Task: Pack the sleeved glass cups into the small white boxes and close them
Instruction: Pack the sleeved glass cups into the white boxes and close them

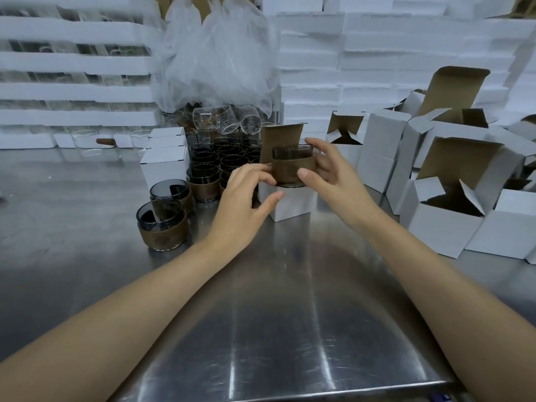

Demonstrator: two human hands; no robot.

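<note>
A smoky glass cup with a brown sleeve [293, 169] sits partly inside an open small white box [291, 206] at the table's middle, with the box's brown lid flap standing up behind it. My right hand [324, 172] holds the cup by its right side, thumb in front. My left hand [249, 195] touches the cup's left side with its fingertips, thumb against the box front. Two more sleeved cups [164, 226] stand at the left, and several others [220, 163] are grouped behind them.
Open white boxes [446, 221] crowd the right side of the steel table [275, 314]. Closed white boxes [166, 161] stack at the left centre. Clear glass cups under plastic film [220, 120] lie at the back, before walls of white foam.
</note>
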